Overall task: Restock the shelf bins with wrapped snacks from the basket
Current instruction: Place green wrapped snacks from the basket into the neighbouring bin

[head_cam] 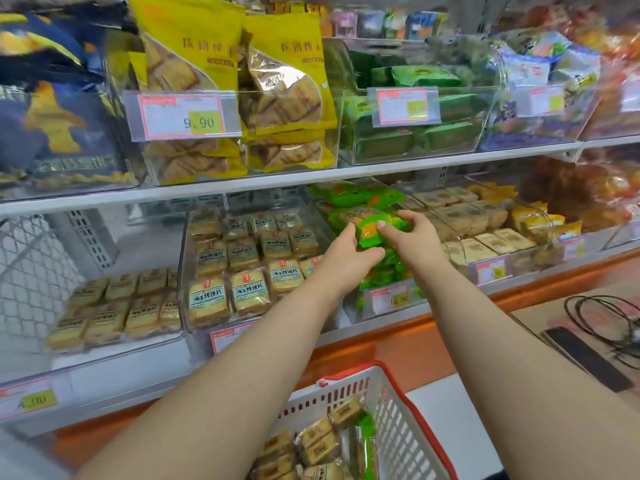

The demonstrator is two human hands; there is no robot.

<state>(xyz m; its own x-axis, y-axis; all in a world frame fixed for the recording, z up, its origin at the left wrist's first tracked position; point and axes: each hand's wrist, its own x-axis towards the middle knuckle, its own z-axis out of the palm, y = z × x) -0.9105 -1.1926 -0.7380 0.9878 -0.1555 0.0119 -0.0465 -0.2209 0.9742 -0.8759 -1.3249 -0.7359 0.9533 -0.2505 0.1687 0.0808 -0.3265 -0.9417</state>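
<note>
Hands [381, 244] clasp green snack packets [372, 230] over their bin [349, 317]; basket [412, 420] holds more.

Two bare forearms, apparently sleeveless, ringless hands [381, 244]

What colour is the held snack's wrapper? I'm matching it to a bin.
Bright green wrapper with a yellow-orange centre, head view.

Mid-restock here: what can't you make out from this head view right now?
- Basket: lower part cut off by the frame's bottom edge; the stock left inside is uncountable.
- Green-snack bin: both hands and the held green packet hide its fill.
- Bin's price tag: digits blurred.
- Far-right upper bins: blurred.
</note>
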